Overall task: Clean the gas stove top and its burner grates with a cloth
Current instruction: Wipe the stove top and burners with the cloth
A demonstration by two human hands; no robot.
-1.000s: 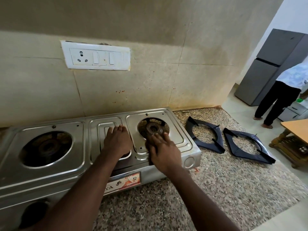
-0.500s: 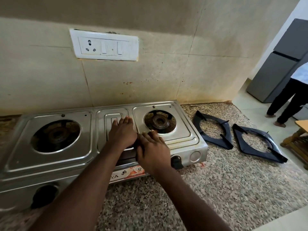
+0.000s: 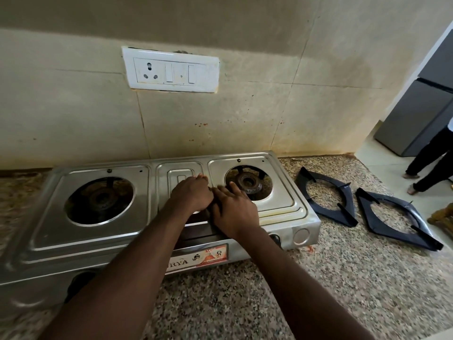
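Resting on one stove [image 3: 49, 229], left hand [image 3: 192, 192], right hand [image 3: 234, 209], grips flat, two burners [image 3: 100, 200] [image 3: 247, 184], two grates [image 3: 349, 204] [image 3: 382, 231].

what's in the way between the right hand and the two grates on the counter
Nothing visible: only the stove top and bare counter lie between the right hand and the nearer grate.

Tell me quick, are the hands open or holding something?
Left hand: open, fingers flat on the stove top.
Right hand: open, fingers straight on the stove top beside the right burner.
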